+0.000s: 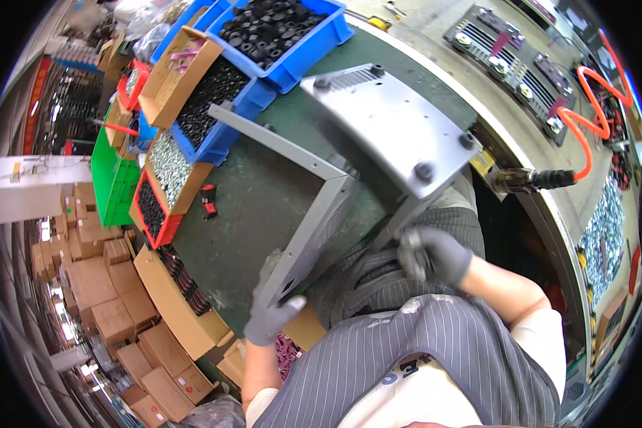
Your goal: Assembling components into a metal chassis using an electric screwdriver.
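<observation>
My left hand [269, 314], in a grey glove, is wrapped round the near end of a grey bent sheet-metal frame [310, 228]. The frame stands on edge on the green-topped table and has small holes along its flange. To its right is a silver metal casing [392, 125] with black round feet at its corners, vent slots at one end and its flat face up. My right hand [431, 257], gloved too, is curled closed just below the casing's near edge, over my lap. Motion blurs it a little, and whatever its fingers hold is hidden.
Blue bins [282, 53] of black rubber parts and boxes of screws [170, 162] line the table's far left. A small red-and-black object [207, 202] lies on the tabletop. At right hangs a pneumatic screwdriver [531, 180] on an orange coiled hose [585, 125]. Cardboard cartons [114, 285] are stacked left.
</observation>
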`<state>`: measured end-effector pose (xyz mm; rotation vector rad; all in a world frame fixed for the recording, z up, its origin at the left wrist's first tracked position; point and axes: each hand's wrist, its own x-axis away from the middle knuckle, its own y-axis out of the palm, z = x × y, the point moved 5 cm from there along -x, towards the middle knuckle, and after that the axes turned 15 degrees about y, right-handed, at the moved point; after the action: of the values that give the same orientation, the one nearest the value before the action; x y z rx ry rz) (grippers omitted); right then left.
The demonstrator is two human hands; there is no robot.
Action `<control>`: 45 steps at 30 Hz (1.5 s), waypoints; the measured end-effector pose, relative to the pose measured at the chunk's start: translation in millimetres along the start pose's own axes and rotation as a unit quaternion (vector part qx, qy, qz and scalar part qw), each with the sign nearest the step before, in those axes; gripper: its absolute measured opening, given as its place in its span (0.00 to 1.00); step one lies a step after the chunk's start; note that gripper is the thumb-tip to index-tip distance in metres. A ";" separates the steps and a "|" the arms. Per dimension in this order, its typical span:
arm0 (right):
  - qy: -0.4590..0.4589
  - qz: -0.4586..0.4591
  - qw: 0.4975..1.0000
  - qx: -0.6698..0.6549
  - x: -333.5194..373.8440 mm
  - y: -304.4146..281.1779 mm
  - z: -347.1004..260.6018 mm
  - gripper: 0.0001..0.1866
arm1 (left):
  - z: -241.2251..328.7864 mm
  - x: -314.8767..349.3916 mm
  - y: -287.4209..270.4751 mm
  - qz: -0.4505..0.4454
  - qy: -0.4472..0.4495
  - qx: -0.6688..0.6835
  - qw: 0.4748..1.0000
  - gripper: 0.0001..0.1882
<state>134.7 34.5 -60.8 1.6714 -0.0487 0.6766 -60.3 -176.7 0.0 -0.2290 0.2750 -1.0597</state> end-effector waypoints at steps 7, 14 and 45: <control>-0.284 0.120 0.896 0.319 94.1 102.5 -58.2 0.44 | 6.9 -20.1 29.2 0.081 -0.013 -0.251 0.965 0.23; -0.404 0.332 0.722 0.453 116.1 81.2 -109.5 0.15 | 125.0 -52.8 -8.5 0.157 0.236 -0.404 0.870 0.24; -0.395 0.230 0.737 0.498 5.7 46.4 -65.7 0.17 | -64.9 -103.3 -124.5 0.221 -0.110 -0.565 0.788 0.25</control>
<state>94.7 85.8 -13.2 2.9660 -0.8723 0.2576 -232.0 -147.8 -10.4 -1.3001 0.6991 -0.2712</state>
